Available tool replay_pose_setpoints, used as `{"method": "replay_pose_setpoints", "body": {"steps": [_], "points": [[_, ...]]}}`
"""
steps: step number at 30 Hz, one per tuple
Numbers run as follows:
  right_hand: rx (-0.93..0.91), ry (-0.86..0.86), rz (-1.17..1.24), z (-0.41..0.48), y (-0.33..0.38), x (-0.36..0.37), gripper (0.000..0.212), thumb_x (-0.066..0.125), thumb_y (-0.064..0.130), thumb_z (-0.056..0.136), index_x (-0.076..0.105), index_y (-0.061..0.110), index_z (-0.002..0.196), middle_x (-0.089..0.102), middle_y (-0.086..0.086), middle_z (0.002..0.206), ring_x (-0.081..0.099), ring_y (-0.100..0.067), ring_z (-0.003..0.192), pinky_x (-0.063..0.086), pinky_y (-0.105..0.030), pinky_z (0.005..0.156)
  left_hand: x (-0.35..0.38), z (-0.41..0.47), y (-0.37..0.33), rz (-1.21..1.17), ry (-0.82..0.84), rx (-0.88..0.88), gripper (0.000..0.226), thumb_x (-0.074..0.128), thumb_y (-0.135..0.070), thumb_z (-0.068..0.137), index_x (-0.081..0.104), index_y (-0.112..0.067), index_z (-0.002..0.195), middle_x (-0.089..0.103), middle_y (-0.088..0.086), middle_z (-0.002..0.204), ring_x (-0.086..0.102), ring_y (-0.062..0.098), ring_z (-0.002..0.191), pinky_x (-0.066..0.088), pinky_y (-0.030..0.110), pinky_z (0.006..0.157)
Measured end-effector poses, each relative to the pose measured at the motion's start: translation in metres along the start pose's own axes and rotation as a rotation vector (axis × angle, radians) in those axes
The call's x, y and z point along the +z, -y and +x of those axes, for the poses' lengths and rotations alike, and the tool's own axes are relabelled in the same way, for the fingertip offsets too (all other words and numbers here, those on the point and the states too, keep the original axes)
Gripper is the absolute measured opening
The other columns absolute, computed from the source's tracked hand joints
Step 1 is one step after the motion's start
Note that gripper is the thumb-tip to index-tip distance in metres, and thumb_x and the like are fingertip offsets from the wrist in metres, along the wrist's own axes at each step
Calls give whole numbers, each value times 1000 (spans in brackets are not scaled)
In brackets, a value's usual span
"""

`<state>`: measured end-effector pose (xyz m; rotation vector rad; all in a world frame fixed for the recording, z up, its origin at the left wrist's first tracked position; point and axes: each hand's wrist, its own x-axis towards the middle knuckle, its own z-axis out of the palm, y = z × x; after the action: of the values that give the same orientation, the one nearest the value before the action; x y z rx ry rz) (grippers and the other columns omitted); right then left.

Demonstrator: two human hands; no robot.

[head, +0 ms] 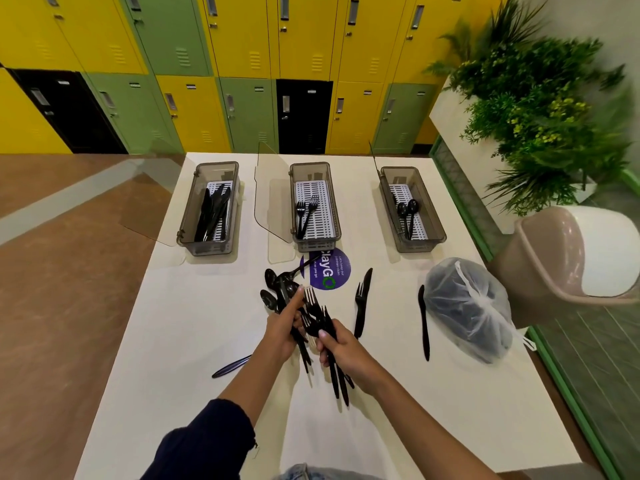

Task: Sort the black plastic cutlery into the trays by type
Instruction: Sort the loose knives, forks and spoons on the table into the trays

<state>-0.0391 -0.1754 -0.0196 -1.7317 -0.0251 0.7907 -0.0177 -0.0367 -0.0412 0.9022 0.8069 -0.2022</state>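
Note:
Three smoky plastic trays stand in a row at the far side of the white table (173,341). The left tray (194,233) holds knives, the middle tray (337,223) two forks, the right tray (434,220) two spoons. My left hand (282,329) is shut on a bunch of spoons (277,289), their bowls fanned out to the far left. My right hand (341,351) is shut on several forks (317,308), with handles sticking out below my fist. Loose on the table lie a fork (360,306) over a knife (366,282), another knife (424,323) and a knife (230,367) at my left.
A knotted clear bag (469,306) with dark contents sits at the table's right edge. A round purple sticker (334,271) is on the table by the middle tray. Clear tray lids stand open. A beige chair (571,251) and plants stand to the right, lockers behind.

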Motion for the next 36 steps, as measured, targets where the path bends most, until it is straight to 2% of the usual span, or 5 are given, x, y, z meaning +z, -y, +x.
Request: {"method": "replay_pose_setpoints", "body": {"steps": [10, 14, 23, 30, 36], "points": [[64, 81, -107, -5, -4, -29, 9, 38, 12, 102, 47, 9, 103, 54, 2, 81, 49, -9, 61, 44, -19, 61, -12, 12, -21, -66, -185, 146, 15, 56, -21, 95, 56, -9, 86, 48, -2, 55, 46, 7, 40, 38, 21, 42], [109, -112, -34, 5, -3, -32, 14, 36, 9, 102, 50, 9, 98, 55, -2, 79, 49, -12, 61, 46, -21, 57, -21, 10, -25, 24, -66, 237, 21, 41, -21, 102, 50, -7, 114, 68, 8, 84, 69, 13, 62, 54, 33, 62], [123, -176, 293, 34, 24, 7, 18, 39, 2, 99, 56, 6, 106, 58, -4, 79, 55, -12, 64, 48, -19, 56, -18, -15, 5, 255, 181, 141, 28, 48, -34, 97, 51, -9, 84, 39, -4, 53, 39, 8, 44, 37, 24, 50], [163, -129, 43, 47, 22, 42, 32, 41, 25, 98, 50, 16, 128, 62, -6, 122, 58, -23, 115, 49, -38, 97, -29, -22, 3, 192, 252, 81, 41, 43, -37, 98, 46, -20, 135, 65, 5, 123, 61, 19, 113, 53, 32, 84], [172, 3, 155, 45, 33, 50, 51, 27, 43, 102, 40, 14, 143, 47, -7, 144, 44, -19, 133, 36, -30, 110, -41, -30, -4, 264, 289, 87, 50, 40, -43, 97, 33, -28, 144, 60, -5, 128, 59, 8, 113, 52, 28, 84]]}}
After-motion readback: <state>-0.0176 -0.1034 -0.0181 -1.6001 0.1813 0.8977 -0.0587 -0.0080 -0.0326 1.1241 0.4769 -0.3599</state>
